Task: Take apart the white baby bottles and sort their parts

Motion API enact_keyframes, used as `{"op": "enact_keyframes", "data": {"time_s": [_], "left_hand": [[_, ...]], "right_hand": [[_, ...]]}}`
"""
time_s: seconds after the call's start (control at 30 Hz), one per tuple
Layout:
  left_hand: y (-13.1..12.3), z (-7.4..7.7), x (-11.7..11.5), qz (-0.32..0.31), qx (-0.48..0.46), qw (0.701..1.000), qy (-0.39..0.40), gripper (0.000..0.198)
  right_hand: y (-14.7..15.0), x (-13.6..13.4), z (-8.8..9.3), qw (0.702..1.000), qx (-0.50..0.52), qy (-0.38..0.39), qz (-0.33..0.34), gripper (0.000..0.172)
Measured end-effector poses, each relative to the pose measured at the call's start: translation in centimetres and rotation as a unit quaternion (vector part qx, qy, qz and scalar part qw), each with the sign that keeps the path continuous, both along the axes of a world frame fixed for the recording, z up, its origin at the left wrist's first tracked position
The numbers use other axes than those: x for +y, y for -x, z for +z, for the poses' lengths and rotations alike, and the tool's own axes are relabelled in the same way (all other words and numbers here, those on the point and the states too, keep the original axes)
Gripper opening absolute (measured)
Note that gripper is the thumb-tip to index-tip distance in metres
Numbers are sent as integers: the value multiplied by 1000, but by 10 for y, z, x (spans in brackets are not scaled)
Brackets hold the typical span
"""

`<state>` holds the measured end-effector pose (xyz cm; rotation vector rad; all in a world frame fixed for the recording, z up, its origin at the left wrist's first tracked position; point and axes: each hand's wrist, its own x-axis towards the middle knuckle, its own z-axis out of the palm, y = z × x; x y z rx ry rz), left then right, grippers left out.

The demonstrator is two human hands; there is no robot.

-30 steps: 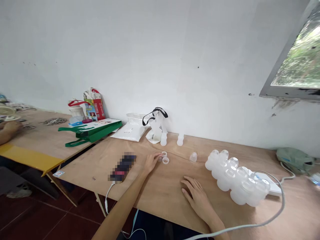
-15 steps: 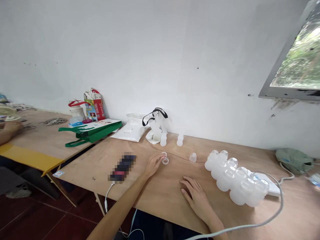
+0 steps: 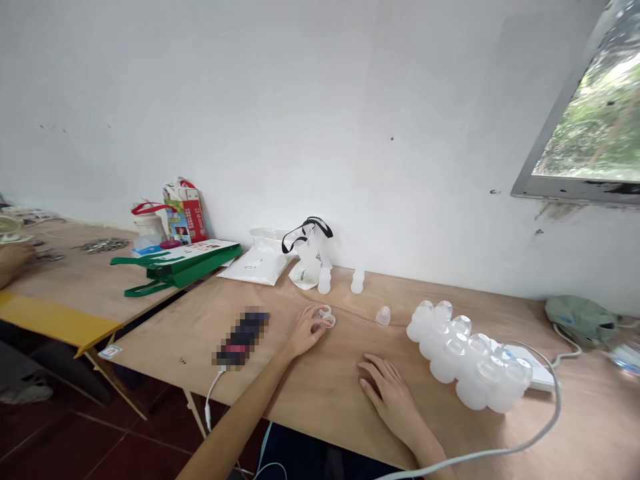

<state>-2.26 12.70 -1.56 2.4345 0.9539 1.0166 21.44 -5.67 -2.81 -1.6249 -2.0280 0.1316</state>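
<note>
A wide brown wooden bench point(image 3: 320, 397) fills my remote view. Right of centre I see a closely packed cluster of translucent white plastic bottles with rounded tops point(image 3: 470, 360). The right hand point(image 3: 390, 397) lies palm-down beside it, grip relaxed, fingers apart, holding nothing. The left hand point(image 3: 306, 331) bends over two small translucent white plastic rings point(image 3: 332, 323), which lie side by side near the bench's middle; I cannot tell whether its grip has closed on either. A clear plastic dome-shaped cap point(image 3: 383, 317) stands to their right.
</note>
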Motion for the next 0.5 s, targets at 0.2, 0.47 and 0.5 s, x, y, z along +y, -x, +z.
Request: {"op": "enact_keyframes", "data": {"time_s": [0.2,0.47,0.5], "left_hand": [[2,-3,1,35,-9,998,44,43],[-3,-8,12,57,21,994,92,68],[-4,-7,15,52,24,994,91,69]], "right_hand": [[1,0,3,1000,0,12,-2,30],[0,0,1,1000,4,3,-1,31],[0,0,0,1000,6,3,-2,31]]}}
